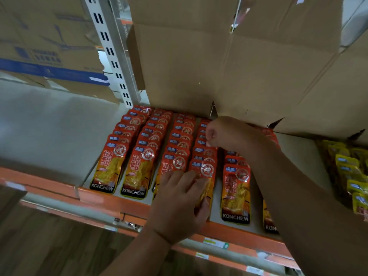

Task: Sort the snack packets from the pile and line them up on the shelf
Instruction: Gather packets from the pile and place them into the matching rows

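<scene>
My left hand (179, 198) lies over the fronts of the third and fourth rows, fingers spread and pressing down. I cannot tell whether its thumb hooks the front edge. My right hand (225, 132) is apart from it, further back on the fourth row, fingers curled and pinching the top of a packet (206, 154). The red packets (139, 170) lie in overlapping rows on the shelf (49, 126), their fronts close to the orange rail (95, 196).

The foil looks slick. If I tug with the right hand, I think the overlapped ones could ride up and fan into the next row. A forward push from the left could slide a front one over the rail. My right forearm crosses the rows beyond and may drag them askew.

A carton (199, 66) stands right behind the rows, so there is no room to push back. Yellow packets (350, 172) lie off to the right, and a slotted post (113, 56) stands at the back left.
</scene>
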Available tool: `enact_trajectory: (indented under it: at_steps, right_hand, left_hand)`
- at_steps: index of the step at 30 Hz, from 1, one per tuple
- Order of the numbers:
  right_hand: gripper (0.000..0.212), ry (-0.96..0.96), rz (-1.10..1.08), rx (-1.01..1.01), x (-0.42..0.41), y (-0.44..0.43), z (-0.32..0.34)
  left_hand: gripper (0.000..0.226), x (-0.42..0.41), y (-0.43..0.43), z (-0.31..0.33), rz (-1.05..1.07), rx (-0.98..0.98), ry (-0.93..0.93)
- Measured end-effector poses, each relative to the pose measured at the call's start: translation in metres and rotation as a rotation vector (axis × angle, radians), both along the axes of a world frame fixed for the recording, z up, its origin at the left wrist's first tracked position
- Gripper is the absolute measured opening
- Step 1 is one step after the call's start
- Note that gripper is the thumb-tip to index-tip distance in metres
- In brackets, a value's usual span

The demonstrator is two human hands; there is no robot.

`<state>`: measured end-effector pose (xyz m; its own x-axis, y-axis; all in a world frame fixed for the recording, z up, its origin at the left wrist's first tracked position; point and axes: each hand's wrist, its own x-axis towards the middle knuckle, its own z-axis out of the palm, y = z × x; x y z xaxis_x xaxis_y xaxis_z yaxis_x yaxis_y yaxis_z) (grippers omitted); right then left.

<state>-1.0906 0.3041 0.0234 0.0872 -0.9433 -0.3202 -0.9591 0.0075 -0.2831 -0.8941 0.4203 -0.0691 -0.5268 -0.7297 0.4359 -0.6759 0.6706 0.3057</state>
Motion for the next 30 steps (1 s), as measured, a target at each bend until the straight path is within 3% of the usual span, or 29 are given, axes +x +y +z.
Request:
enact_trajectory:
  at_steps: [4,16,26,30]
  right_hand:
    - [0.008,-0.011,-0.012,-0.02,0.002,0.003,0.0]
    - [0.022,0.028,-0.052,0.04,0.007,0.003,0.004]
    - [0.003,-0.022,-0.044,-0.069,-0.003,0.002,-0.008]
    - [0.011,-0.062,-0.164,-0.218,-0.016,-0.011,-0.003]
  left_hand:
    - [0.043,0.0,0.001,0.0,-0.001,-0.004,0.006]
    - [0.044,0.001,-0.001,-0.004,-0.035,0.002,0.009]
    - [0.042,0.001,-0.001,-0.006,-0.047,-0.02,0.032]
    - [0.042,0.001,-0.001,-0.006,-0.048,-0.019,0.034]
